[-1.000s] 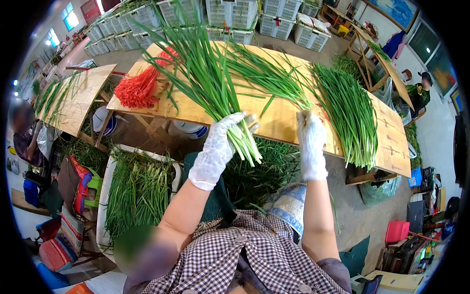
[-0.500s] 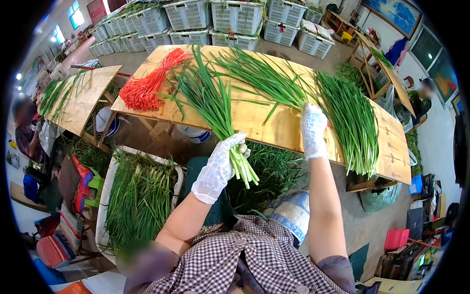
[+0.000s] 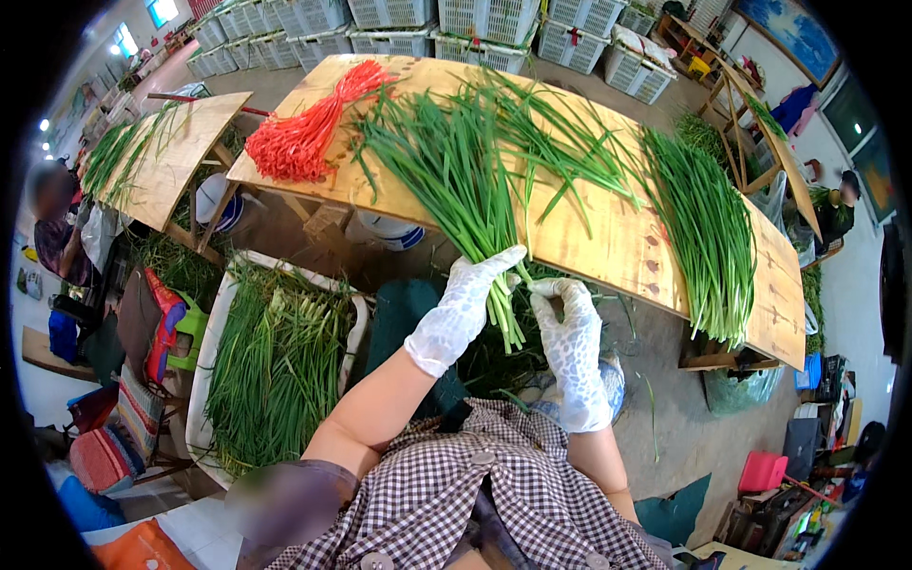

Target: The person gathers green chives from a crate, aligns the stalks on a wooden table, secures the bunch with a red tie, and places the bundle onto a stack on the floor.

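Observation:
My left hand point(image 3: 461, 309), in a white patterned glove, is wrapped round a bunch of garlic chives point(image 3: 451, 161). Their pale cut ends stick out below my fist, and the leaves lie back over the wooden table point(image 3: 589, 233). My right hand point(image 3: 573, 347), gloved alike, is just right of the stems, thumb and forefinger pinched on a thin chive stalk beside the bunch. Loose chives point(image 3: 579, 142) lie on the board behind. Farther right is a larger laid-out pile of chives point(image 3: 708, 237). Red ties point(image 3: 309, 138) are heaped at the table's left end.
A white tub point(image 3: 198, 418) full of chives stands at my lower left. White crates point(image 3: 484, 19) are stacked beyond the table. Another board point(image 3: 190, 161) with chives stands to the left, where a person sits. A second person is at the far right.
My right hand has come back from the loose chives on the table to the stems by my left hand. The held bunch has shifted right and looks fuller. My view has turned slightly.

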Demonstrator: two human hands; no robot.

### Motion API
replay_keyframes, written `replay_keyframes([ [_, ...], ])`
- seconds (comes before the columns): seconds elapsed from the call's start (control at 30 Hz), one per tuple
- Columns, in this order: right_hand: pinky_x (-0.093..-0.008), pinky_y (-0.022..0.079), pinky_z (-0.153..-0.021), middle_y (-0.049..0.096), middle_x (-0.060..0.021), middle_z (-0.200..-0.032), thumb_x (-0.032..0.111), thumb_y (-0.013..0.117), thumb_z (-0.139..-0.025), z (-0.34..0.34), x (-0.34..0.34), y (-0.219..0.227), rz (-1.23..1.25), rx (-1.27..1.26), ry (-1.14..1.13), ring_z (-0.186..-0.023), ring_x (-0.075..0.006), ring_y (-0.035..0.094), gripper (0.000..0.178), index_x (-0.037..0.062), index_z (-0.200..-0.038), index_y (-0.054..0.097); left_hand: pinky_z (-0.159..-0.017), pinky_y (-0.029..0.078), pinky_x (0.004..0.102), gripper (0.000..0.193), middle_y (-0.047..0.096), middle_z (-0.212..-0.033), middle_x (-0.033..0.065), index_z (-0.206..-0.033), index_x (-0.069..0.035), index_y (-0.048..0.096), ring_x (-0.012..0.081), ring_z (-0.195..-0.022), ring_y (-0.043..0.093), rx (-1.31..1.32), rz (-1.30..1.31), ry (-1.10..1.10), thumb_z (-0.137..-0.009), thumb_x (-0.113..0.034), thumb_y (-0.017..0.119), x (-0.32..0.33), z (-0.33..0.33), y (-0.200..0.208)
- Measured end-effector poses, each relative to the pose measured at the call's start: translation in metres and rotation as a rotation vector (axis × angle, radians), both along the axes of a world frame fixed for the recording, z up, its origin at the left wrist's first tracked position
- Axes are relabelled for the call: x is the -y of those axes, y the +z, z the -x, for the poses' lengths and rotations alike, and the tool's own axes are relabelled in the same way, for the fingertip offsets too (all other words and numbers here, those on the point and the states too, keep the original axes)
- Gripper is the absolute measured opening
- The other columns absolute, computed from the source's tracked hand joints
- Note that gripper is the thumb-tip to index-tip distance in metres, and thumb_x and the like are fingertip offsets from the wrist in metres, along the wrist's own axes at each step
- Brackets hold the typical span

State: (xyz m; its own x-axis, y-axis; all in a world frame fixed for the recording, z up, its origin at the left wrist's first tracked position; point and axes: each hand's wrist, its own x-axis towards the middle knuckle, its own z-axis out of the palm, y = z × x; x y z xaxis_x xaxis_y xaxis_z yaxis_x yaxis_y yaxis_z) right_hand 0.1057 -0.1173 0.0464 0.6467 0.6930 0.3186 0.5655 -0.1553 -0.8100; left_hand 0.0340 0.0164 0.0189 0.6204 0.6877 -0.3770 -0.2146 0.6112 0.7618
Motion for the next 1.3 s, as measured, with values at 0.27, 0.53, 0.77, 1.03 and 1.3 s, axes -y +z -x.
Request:
replay_keyframes([
  [0.27,-0.0234,0.053,-0.066,0.069,-0.0094,-0.087,0.013,0.068,-0.087,-0.017,-0.019,-0.035,-0.005,-0.995,0.085,-0.073,-0.0126,0.065,0.024,-0.0055,-0.102,0.066,-0.058,0.055,0.0270,0.021,0.068,-0.085,0.0099,-0.097,-0.002,0.063,0.0176,-0.065,0.064,0.004,0.111,0.015,-0.078,0.003,0.069,0.011,0.003,-0.018],
  [0.53,-0.0271,0.053,-0.064,0.068,-0.0111,-0.068,0.024,0.073,-0.078,0.003,0.008,-0.050,0.244,-0.309,0.035,-0.063,-0.0130,0.065,0.027,-0.0001,-0.089,0.071,-0.046,0.048,0.0229,0.022,0.065,-0.075,0.0071,-0.090,-0.001,0.064,0.0138,-0.052,0.058,-0.050,0.003,0.220,-0.071,0.003,0.076,-0.023,0.021,-0.010],
  [0.77,-0.0383,0.053,-0.065,0.067,-0.0163,-0.078,0.032,0.064,-0.084,-0.034,0.045,-0.076,0.822,0.273,0.089,-0.072,-0.0322,0.067,0.026,0.0072,-0.088,0.071,-0.065,0.055,0.0281,0.017,0.067,-0.087,0.0121,-0.095,0.003,0.062,0.0176,-0.072,0.065,0.064,-0.018,0.128,-0.079,0.001,0.069,-0.027,0.031,0.004],
  [1.03,-0.0371,0.053,-0.060,0.068,-0.0132,-0.080,0.035,0.068,-0.081,-0.034,-0.056,-0.012,0.437,0.574,-0.204,-0.069,-0.0294,0.067,0.028,0.0072,-0.082,0.067,-0.091,0.052,0.0390,0.006,0.061,-0.077,0.0068,-0.090,-0.001,0.060,0.0201,-0.075,0.065,0.268,0.054,-0.023,-0.085,-0.005,0.061,-0.022,0.028,0.009],
  [1.3,-0.0374,0.052,-0.079,0.069,-0.0158,-0.089,0.037,0.063,-0.085,-0.028,-0.040,0.036,0.445,0.096,-0.020,-0.088,-0.0288,0.066,0.028,0.0117,-0.091,0.072,-0.085,0.052,0.0335,0.046,0.063,-0.093,0.0076,-0.129,0.007,0.044,0.0167,-0.079,0.061,0.313,0.087,-0.136,-0.087,-0.004,0.060,-0.033,0.038,0.002],
])
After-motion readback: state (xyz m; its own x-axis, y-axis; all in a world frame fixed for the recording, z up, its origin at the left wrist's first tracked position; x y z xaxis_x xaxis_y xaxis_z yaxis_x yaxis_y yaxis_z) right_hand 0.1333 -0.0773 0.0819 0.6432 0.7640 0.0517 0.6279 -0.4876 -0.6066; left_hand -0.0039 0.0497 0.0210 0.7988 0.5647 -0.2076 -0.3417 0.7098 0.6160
